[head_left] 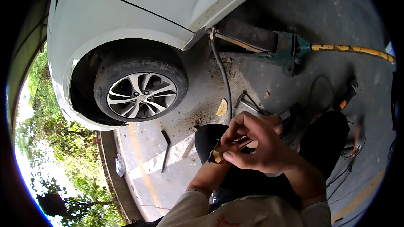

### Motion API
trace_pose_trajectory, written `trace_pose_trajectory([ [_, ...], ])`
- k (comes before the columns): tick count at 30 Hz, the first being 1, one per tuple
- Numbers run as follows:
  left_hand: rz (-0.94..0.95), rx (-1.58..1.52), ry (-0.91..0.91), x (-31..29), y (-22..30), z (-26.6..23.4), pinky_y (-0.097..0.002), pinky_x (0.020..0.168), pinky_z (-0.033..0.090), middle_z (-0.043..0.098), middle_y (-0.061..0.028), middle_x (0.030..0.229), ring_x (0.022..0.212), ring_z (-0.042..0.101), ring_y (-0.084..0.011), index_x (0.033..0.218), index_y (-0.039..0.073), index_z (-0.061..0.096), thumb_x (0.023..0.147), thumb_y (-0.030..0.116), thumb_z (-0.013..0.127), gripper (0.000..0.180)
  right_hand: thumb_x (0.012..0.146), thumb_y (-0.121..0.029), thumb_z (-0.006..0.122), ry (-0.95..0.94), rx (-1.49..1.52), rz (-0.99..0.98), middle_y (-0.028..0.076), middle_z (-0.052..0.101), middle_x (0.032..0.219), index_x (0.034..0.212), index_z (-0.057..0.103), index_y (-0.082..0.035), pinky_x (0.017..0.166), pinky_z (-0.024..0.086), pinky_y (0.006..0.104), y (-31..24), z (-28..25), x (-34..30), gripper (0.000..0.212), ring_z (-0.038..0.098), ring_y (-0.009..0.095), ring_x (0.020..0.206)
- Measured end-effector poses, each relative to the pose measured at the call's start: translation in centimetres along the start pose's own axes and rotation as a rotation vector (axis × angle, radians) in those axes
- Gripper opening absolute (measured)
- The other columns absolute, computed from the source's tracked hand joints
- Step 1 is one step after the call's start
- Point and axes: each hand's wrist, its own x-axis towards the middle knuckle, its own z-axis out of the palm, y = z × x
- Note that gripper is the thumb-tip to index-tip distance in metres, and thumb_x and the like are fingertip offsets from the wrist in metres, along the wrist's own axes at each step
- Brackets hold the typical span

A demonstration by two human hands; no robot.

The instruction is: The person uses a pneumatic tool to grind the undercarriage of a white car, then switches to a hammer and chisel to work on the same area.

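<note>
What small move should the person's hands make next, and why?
Perhaps turn the gold piece slightly with the right hand. That hand's thumb and bent fingers already seem to pinch it, and they cover part of it, so a small turn might bring the covered part into view. Exactly what the piece is, I can't tell.

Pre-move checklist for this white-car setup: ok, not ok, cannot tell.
1. Bare right hand gripping brass-coloured angular piece: ok, pinched.
2. Bare left hand's grip: cannot tell, mostly hidden.
3. Silver-spoked, black-tyred wheel on white car: ok, mounted.
4. Green metal floor jack bearing load: cannot tell, contact unclear.
5. Grey floor free of trip hazards: not ok, bent black bar lies there.
</note>
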Motion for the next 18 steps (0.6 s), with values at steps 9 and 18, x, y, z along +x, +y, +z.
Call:
trace_pose_trajectory([
  [9, 0.103, 0.181, 0.147, 6.9, -2.1, 4.2, -0.0315, 0.059, 0.046, 0.061, -0.0086, 0.075, 0.068, 0.057, -0.015, 0.082, -0.001, 0.06, 0.093, 0.036, 0.054, 0.039, 0.081, 0.0, 0.065, 0.555, -0.661, -0.493, 0.011, 0.061, 0.094, 0.093, 0.058, 0.002, 0.075, 0.047, 0.0289, 0.0, -2.3, -0.9, 0.014, 0.06, 0.02, 0.082],
  [18, 0.012, -0.094, 0.368, 9.2, -1.5, 7.5, -0.0346, 0.052, 0.043, 0.056, -0.0063, 0.058, 0.055, 0.049, -0.0131, 0.069, -0.001, 0.054, 0.097, 0.039, 0.051, 0.049, 0.079, 0.003, 0.066, 0.671, -1.098, -0.597, 0.009, 0.06, 0.086, 0.09, 0.057, 0.002, 0.068, 0.046, 0.0263, -1.3, -1.0, 0.2, 0.014, 0.056, 0.016, 0.073],
])
